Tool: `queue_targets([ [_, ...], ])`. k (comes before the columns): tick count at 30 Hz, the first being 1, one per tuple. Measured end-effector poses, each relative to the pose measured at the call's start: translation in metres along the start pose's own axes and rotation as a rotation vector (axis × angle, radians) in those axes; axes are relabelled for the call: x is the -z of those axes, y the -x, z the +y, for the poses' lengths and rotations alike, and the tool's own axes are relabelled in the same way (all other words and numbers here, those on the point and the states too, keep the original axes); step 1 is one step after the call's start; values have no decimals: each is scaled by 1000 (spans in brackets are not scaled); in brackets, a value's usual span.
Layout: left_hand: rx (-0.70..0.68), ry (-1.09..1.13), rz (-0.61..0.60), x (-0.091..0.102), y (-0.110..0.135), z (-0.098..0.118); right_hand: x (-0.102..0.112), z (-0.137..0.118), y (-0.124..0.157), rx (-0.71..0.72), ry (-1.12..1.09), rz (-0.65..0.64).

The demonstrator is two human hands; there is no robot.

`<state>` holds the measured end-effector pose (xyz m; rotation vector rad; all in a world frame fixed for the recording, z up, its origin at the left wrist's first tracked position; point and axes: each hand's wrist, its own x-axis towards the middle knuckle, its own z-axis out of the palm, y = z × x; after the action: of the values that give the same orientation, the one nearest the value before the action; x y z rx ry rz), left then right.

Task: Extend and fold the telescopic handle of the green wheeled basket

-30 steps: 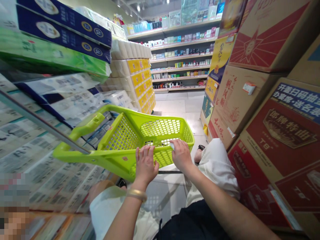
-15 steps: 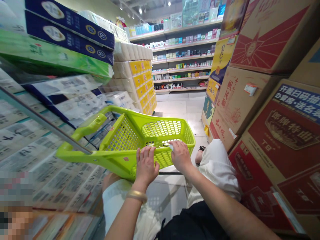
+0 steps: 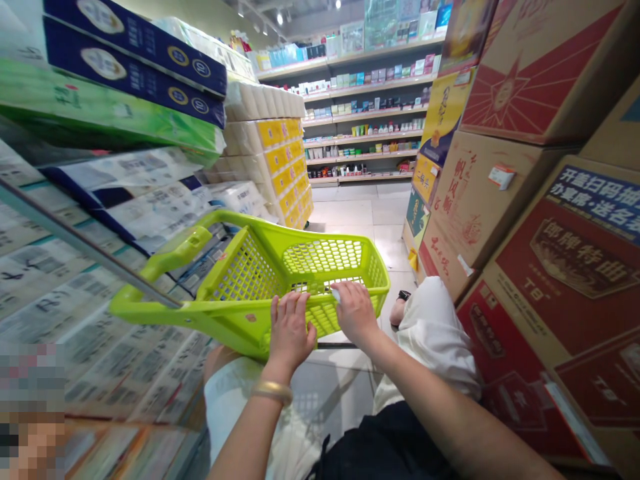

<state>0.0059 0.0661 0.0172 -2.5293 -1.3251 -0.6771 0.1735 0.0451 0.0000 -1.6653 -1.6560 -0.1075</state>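
Observation:
A lime-green plastic shopping cart (image 3: 250, 308) with lattice walls stands sideways in front of my knees. My left hand (image 3: 291, 330) has its fingers hooked over the near rim, thumb to the right. Just right of it, my right hand (image 3: 356, 313) is closed at the same rim, pinching a small white wad (image 3: 337, 294) whose kind I cannot make out. Fingertips of both hands are partly hidden behind the rim. To the left, the cart's push handle (image 3: 187, 247) is untouched by my hands.
Stacked paper packs (image 3: 140, 60) rise on the left, with yellow-fronted rolls (image 3: 287, 170) further ahead. Cardboard cartons (image 3: 480, 193) wall the right side. Shelves of small goods (image 3: 370, 110) stand at the back, past the tiled floor (image 3: 345, 207). A metal rail (image 3: 90, 247) crosses at left.
My right hand has slid slightly left along the rim with the white wad. My left hand keeps its place on the cart; the view has shifted a little.

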Motion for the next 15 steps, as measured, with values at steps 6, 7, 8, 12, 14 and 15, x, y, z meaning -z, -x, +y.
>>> queue_targets([
  [6,29,-19,20,-3,0,4,7,11,3,-112,28,55],
  [7,31,-21,18,-4,0,4,3,3,2,-93,19,46],
  [8,31,-22,14,-4,0,4,-1,-6,1,-65,8,32],
  [12,11,-24,-7,-1,0,1,-14,-32,-3,22,-26,1],
  [14,-2,-26,-11,0,1,0,-12,-28,-2,44,-29,-8],
  [15,-7,-26,-10,0,1,-1,-9,-22,0,48,-26,-9],
])
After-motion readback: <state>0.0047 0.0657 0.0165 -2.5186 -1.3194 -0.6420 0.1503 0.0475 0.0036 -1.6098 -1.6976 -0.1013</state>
